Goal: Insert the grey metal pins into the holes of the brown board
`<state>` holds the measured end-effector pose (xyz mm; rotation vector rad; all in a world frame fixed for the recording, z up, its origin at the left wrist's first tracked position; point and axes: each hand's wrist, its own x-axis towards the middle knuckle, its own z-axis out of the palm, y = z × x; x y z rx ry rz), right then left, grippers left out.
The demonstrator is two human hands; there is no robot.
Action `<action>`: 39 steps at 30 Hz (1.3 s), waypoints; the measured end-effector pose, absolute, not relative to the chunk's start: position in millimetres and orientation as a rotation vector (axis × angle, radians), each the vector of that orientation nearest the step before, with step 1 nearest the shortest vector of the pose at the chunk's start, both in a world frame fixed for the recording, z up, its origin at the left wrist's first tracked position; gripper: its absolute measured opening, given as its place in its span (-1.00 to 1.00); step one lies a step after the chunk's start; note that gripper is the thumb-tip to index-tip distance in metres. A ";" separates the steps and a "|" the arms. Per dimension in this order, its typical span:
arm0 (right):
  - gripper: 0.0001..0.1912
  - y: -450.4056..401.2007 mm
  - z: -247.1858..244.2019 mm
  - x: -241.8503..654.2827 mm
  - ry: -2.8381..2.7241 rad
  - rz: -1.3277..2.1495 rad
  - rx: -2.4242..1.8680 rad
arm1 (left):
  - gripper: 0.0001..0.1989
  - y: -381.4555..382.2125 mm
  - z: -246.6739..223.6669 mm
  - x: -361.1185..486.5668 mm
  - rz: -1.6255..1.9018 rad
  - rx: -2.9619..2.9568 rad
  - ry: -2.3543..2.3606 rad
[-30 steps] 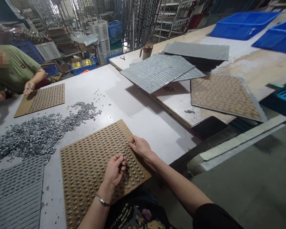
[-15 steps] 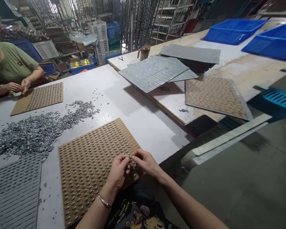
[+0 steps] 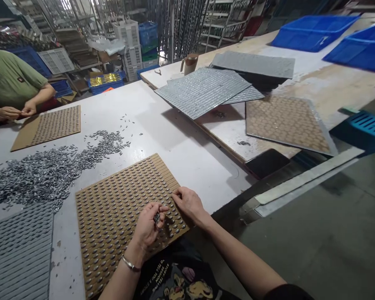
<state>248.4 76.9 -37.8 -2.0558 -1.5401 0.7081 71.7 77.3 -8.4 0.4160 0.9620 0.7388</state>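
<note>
A brown ridged board (image 3: 121, 208) lies on the white table in front of me, its grooves set with rows of small oval metal pieces. My left hand (image 3: 150, 221), with a bracelet at the wrist, is curled over the board around several small silvery metal pieces (image 3: 156, 217). My right hand (image 3: 187, 203) is closed in a pinch, its fingertips down at the board near the right-hand rows. Whatever sits between those fingertips is too small to make out. Plain grooves show along the board's upper right edge.
A heap of metal pieces (image 3: 43, 175) spreads left of the board. A grey ridged panel (image 3: 15, 254) lies lower left. A person in a green shirt (image 3: 18, 79) works at another board (image 3: 59, 125). Silver panels (image 3: 203, 91), a phone (image 3: 267, 163) and blue bins (image 3: 312, 33) are to the right.
My hands have separated: the right fingertips have moved up and slightly right to the board, while the left hand has shifted left, showing the metal pieces in it.
</note>
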 end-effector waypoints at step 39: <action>-0.85 11.8 -1.2 248.6 -1.347 1.244 -1.545 | -0.67 36.5 -8.8 86.7 0.559 0.781 0.999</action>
